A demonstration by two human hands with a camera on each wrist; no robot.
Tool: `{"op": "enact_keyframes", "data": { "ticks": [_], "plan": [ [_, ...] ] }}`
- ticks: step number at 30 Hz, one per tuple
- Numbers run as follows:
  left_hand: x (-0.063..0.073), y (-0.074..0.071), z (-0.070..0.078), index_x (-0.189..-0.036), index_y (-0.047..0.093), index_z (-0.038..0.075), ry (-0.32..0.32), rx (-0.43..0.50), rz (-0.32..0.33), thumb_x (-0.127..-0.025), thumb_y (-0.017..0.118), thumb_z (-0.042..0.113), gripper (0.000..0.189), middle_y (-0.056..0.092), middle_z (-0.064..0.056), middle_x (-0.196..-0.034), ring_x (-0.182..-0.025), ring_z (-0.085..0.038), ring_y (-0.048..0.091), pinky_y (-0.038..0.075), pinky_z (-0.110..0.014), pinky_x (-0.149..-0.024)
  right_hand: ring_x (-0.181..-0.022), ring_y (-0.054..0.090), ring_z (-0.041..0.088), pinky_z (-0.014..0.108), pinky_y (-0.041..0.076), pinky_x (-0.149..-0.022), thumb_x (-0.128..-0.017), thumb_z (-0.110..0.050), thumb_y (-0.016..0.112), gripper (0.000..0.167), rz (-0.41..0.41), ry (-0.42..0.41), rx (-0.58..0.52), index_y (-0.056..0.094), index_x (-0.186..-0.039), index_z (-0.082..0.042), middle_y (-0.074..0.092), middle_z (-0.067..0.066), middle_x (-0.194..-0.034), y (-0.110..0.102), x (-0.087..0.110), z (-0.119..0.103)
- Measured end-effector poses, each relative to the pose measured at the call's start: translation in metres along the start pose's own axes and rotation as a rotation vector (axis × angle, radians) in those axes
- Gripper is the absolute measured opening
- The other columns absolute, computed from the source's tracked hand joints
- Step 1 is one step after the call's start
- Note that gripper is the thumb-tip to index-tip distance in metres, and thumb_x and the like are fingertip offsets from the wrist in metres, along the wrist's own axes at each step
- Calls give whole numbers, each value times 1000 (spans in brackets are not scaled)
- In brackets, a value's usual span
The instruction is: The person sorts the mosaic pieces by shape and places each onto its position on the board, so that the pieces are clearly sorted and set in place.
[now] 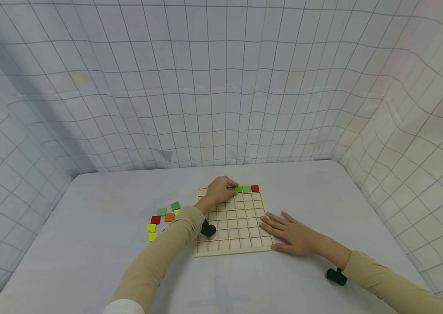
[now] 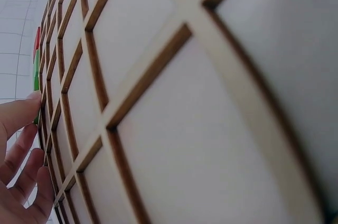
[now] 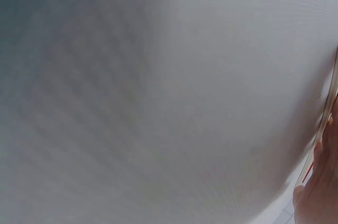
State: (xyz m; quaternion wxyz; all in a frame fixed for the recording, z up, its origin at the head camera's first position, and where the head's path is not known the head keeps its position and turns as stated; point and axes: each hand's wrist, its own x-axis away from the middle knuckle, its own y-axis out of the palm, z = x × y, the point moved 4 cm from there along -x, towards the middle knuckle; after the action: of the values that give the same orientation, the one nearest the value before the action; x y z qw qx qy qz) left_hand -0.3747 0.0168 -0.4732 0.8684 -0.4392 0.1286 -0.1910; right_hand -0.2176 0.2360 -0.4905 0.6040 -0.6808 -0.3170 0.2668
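Observation:
A pale wooden grid board (image 1: 227, 252) lies on the table with square cells. Along its far row sit a red tile (image 1: 255, 188), a light green tile (image 1: 247, 189) and a green tile (image 1: 238, 189). My left hand (image 1: 218, 191) reaches across the board and pinches the green tile at that row between thumb and fingers; the left wrist view shows green by the thumb (image 2: 21, 113). My right hand (image 1: 298, 236) rests with spread, straight fingers on the board's right edge. In the right wrist view only part of this hand (image 3: 319, 195) shows.
Left of the board lie several loose tiles, among them a red tile (image 1: 155, 220), an orange tile (image 1: 169, 217), a yellow tile (image 1: 151, 227) and a dark green tile (image 1: 175, 205). My left forearm hides some. A gridded white curtain (image 1: 221, 87) surrounds the table (image 1: 100, 226).

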Motion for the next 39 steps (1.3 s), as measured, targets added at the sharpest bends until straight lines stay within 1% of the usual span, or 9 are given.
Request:
{"op": "enact_keyframes", "data": {
  "ticks": [8, 15, 21, 26, 34, 39],
  "plan": [
    [1, 0, 2, -116, 72, 15, 14, -8, -5, -87, 72, 23, 30, 66, -8, -115, -97, -22, 64, 54, -34, -74, -148, 18, 29, 63, 16, -113, -100, -48, 40, 65, -12, 4, 7, 21, -154, -16, 21, 5, -161, -1, 0, -1],
    [2, 1, 2, -113, 73, 16, 31, -31, 19, -88, 70, 25, 27, 67, -8, -111, -95, -21, 64, 53, -31, -68, -148, 18, 29, 62, 16, -113, -101, -48, 39, 65, -18, 7, 11, 20, -155, -16, 20, 4, -161, 0, 0, 0],
    [2, 2, 2, -111, 74, 17, 22, -43, 32, -87, 71, 26, 26, 67, -7, -110, -94, -21, 65, 52, -29, -65, -148, 18, 29, 62, 16, -113, -100, -49, 39, 66, -20, 7, 11, 20, -155, -17, 20, 4, -161, 0, 0, -1],
    [2, 2, 2, -111, 74, 17, 26, -37, 46, -87, 71, 26, 26, 67, -7, -110, -95, -21, 65, 53, -30, -65, -148, 19, 30, 63, 18, -112, -100, -47, 40, 65, -2, -6, 23, 22, -154, -15, 22, 6, -160, 0, 0, 0],
    [4, 3, -1, -114, 72, 17, 48, -16, 50, -88, 69, 26, 28, 67, -7, -111, -93, -20, 65, 53, -31, -68, -146, 22, 32, 65, 20, -110, -100, -45, 42, 65, 9, -14, 29, 25, -153, -13, 25, 8, -159, -1, 0, -1],
    [7, -1, 0, -113, 73, 16, 62, -18, 59, -89, 68, 25, 27, 67, -7, -112, -92, -20, 64, 53, -30, -68, -147, 22, 32, 65, 20, -110, -100, -46, 42, 65, 9, -13, 35, 25, -153, -13, 25, 8, -159, -1, 0, -1]
  ]
}}
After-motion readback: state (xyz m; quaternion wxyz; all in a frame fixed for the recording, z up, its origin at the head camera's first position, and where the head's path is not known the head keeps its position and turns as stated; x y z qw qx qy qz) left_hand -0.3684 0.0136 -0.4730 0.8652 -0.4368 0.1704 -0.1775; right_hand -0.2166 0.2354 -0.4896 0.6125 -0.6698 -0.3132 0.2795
